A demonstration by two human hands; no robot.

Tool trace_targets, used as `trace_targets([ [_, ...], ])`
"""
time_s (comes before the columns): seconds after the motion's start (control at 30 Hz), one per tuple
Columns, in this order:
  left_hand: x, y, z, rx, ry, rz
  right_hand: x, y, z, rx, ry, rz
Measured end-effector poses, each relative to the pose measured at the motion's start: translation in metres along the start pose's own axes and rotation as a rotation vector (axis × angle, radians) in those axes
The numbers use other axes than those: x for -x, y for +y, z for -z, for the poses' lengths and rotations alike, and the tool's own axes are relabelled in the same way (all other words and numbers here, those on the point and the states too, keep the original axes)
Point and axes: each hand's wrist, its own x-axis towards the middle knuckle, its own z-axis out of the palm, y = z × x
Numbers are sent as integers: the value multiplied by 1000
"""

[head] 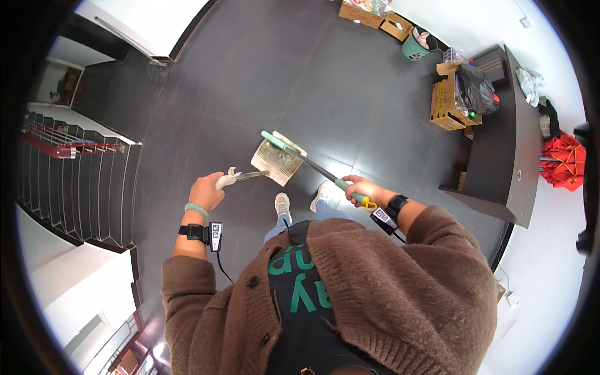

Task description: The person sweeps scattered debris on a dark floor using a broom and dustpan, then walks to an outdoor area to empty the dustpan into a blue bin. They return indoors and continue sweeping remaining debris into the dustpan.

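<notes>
My left hand (206, 190) grips the pale handle of a long-handled dustpan (276, 165), whose worn, dirty pan has comb-like teeth and lies before my feet. My right hand (362, 188) is closed around the green grip of a broom (321, 172) with a dark shaft and a yellow hanging loop. The broom's green head (275, 140) lies across the far part of the pan, with pale bristles showing beside it. Whether the bristles touch the pan, I cannot tell.
Descending or rising stairs (89, 187) with a red rack (61, 147) are at left. A mop (157, 70) leans near a white wall. At right stand a dark desk (497, 154), a cardboard box (445, 103) holding a black bag, and a green bin (415, 47).
</notes>
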Motion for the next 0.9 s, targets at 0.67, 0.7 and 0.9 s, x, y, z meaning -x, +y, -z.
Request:
trace_targets([
  [0.67,-23,33,5,21,53,-147,-5,-26,127,-383,482,298],
  [0.7,-25,38,5,18,56,-162,-10,-30,138,-367,513,292],
  [0.9,-50,90,38,-7,47,-206,-16,-54,151,-266,602,274],
])
